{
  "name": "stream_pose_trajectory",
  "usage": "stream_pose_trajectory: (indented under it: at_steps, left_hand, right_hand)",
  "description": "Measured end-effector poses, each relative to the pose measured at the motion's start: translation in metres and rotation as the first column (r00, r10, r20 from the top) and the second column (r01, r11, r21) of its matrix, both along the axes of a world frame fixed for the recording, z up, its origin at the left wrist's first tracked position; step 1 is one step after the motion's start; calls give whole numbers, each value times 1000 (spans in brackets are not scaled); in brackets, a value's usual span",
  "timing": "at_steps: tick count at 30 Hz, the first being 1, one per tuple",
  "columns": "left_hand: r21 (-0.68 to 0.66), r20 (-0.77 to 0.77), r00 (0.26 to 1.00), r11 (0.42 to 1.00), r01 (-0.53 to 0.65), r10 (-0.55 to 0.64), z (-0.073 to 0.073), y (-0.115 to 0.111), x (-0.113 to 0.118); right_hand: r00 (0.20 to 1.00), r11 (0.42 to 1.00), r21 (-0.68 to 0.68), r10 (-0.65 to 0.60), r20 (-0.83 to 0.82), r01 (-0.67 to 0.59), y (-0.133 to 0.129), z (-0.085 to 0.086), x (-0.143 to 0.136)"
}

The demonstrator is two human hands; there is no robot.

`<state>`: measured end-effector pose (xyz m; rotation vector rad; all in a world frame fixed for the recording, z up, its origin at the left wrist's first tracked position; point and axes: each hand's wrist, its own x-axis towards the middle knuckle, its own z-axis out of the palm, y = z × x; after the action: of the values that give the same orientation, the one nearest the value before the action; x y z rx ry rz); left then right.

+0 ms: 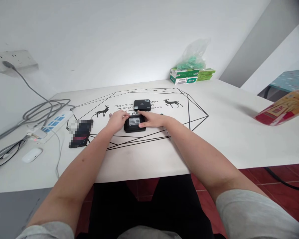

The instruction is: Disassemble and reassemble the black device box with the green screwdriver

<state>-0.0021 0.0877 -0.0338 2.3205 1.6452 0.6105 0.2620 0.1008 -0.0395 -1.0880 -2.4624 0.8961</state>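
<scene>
A small black square case (129, 128) with a white printed label inside its raised rim lies on the table in front of me. My left hand (117, 120) is at its left side, fingers curled in and fingertips on the upper left edge. My right hand (153, 119) holds it from the right, thumb at the label's lower right and the other fingers along the far edge. Just behind lies a second black square piece (142, 105) with a small logo and stickers, seemingly flat on the table. What is under my fingers is hidden.
At left are a phone (81, 133), partly pixelated, a white power strip (56, 123) with cables and a white earbud case (32, 155). Green-and-white boxes (184, 75) under a plastic bag (194, 58) stand by the wall. A red-yellow package (280, 109) is at right.
</scene>
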Motion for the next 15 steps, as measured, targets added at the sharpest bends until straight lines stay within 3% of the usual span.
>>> stream_pose_trajectory:
  at_steps: [5,8,11,15]
  left_hand:
    - [23,-14,1000,1000,-19,19,8,-1,-22]
    - [-10,-141,990,1000,4,-6,10,0,-32]
    - [-44,-252,963,995,85,-93,8,0,-35]
    - [-41,-284,956,997,70,-78,4,2,-35]
  right_hand:
    - [997,996,-57,-69,30,71,-5,6,1]
    - [996,994,-66,-83,43,86,-7,9,0]
    - [994,992,-76,-94,47,98,-8,10,-1]
    - [996,991,-95,-87,26,89,-8,10,-2]
